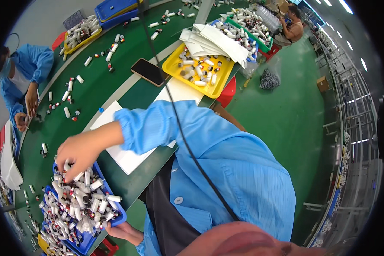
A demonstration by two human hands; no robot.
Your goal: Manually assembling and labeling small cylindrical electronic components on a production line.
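My right hand (83, 149) reaches over a blue tray (120, 216) heaped with small white cylinders (99, 205) with dark or red ends. Its fingers curl down into the pile, slightly blurred, with a white cylinder seeming to sit between them. At the tray's near corner my left hand (123, 230) grips the rim; part of its fingers is hidden beneath. White sheets (130, 160) lie on the green table beside the tray, under my right forearm.
A yellow tray (168, 68) with loose parts and white sheets stands further along the table, near a phone (148, 71). Loose cylinders lie scattered over the green belt (89, 81). A co-worker in blue (27, 68) works opposite. A black cable (175, 106) crosses the view.
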